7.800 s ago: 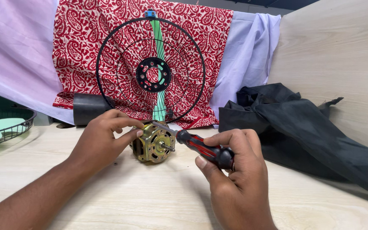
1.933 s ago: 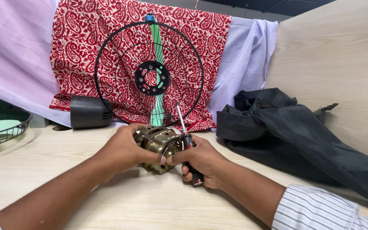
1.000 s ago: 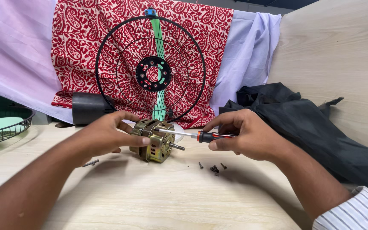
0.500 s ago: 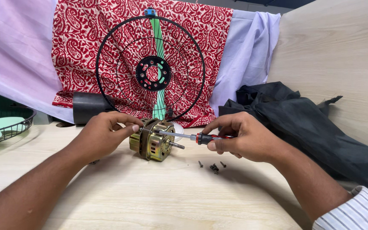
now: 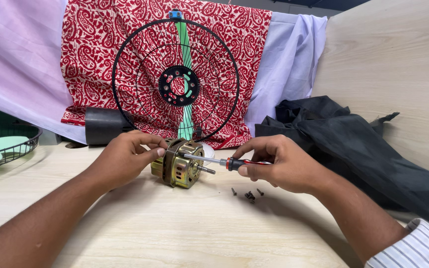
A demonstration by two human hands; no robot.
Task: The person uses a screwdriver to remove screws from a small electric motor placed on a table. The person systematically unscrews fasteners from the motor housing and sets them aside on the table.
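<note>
A small brass-coloured fan motor (image 5: 180,164) lies on the wooden table, its shaft pointing right. My left hand (image 5: 125,158) grips the motor from the left and steadies it. My right hand (image 5: 279,163) holds a screwdriver (image 5: 224,161) with a red and black handle. The screwdriver lies level, and its tip touches the upper face of the motor. Several loose dark screws (image 5: 248,194) lie on the table just below my right hand.
A black wire fan guard (image 5: 177,79) leans upright against red patterned cloth behind the motor. A black cylinder (image 5: 103,125) lies at its left. A wire basket (image 5: 13,151) holding green pieces stands at far left. Black fabric (image 5: 358,149) is heaped at right.
The screwdriver has gone from upright beside the motor to level with its tip on the motor's face. Loose screws now lie on the table. Over the last half second both hands hardly moved.
</note>
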